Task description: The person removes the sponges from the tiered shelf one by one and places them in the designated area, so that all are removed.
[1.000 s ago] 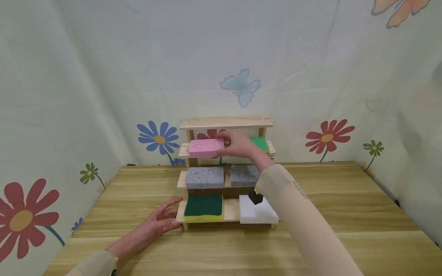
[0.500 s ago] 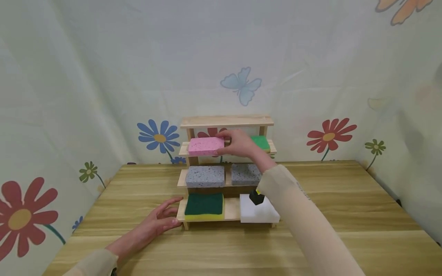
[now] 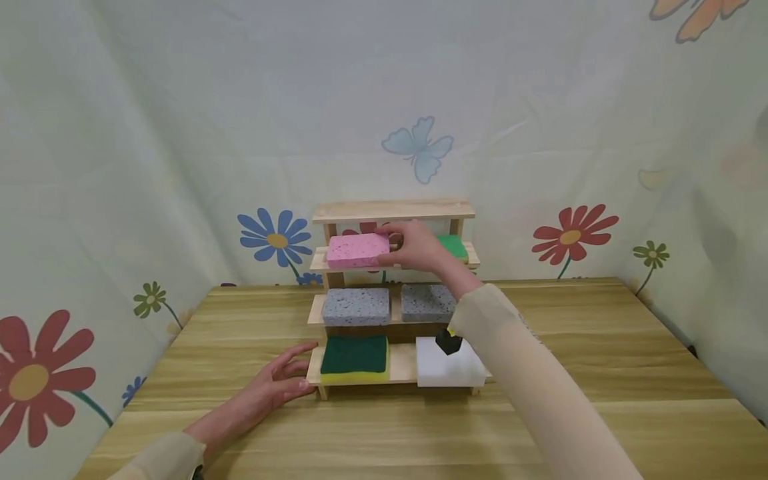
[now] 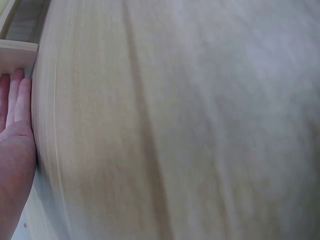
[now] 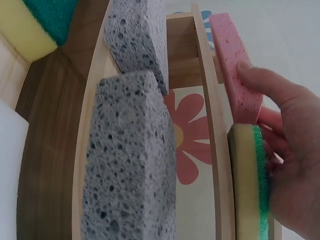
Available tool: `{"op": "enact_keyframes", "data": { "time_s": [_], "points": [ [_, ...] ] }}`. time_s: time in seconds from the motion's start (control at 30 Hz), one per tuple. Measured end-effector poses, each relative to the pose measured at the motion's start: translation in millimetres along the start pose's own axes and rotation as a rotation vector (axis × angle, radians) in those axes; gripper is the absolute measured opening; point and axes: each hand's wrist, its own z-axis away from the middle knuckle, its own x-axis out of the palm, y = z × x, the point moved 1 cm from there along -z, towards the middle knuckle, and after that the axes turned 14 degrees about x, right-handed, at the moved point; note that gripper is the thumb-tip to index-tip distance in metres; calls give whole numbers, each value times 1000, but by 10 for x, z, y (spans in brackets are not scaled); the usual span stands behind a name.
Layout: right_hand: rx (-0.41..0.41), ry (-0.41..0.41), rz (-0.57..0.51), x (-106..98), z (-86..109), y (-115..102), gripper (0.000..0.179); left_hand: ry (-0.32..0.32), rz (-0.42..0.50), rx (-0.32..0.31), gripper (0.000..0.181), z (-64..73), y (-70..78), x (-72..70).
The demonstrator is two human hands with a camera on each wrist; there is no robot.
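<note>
My right hand (image 3: 419, 249) pinches the right end of a pink sponge (image 3: 354, 252) between thumb and fingers, at the left of the second shelf from the top. In the right wrist view, the pink sponge (image 5: 232, 65) leans slightly off the shelf line, its thumb side facing me. Beside it a green-and-yellow sponge (image 5: 244, 185) stays on that shelf, partly behind the hand in the head view. My left hand (image 3: 271, 387) touches the left end of the wooden tiered rack's (image 3: 393, 212) lowest shelf, fingers mostly straight; the left wrist view shows its fingertips against the wood.
Two grey speckled sponges (image 3: 356, 307) lie on the shelf below. The lowest shelf bears a dark green-and-yellow sponge (image 3: 354, 357) and a white block (image 3: 441, 373). Behind the wooden table (image 3: 240, 333) hangs a flowered cloth (image 3: 516, 167).
Over the last half second the pink sponge has risen slightly with my right hand. My left hand keeps its place at the rack.
</note>
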Motion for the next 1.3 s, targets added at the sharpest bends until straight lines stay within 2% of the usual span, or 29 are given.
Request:
{"op": "enact_keyframes", "data": {
  "time_s": [0.17,0.3,0.47,0.67,0.93,1.3],
  "points": [
    [-33,18,-30,-39,13,-22,63,-2,2,8,67,2,-8,-14],
    [-76,56,-3,-93,33,-49,59,-5,0,11,67,8,-11,-24],
    [-76,98,16,-180,103,-64,62,-6,1,9,66,4,-21,-34],
    [-92,116,-61,-298,243,-53,66,-7,6,1,67,2,-21,-36],
    [-124,192,-77,-494,434,88,67,3,1,-12,65,-5,-15,-23],
    [-258,347,-38,-745,736,344,63,-7,1,5,66,-3,10,-1]
  ]
}}
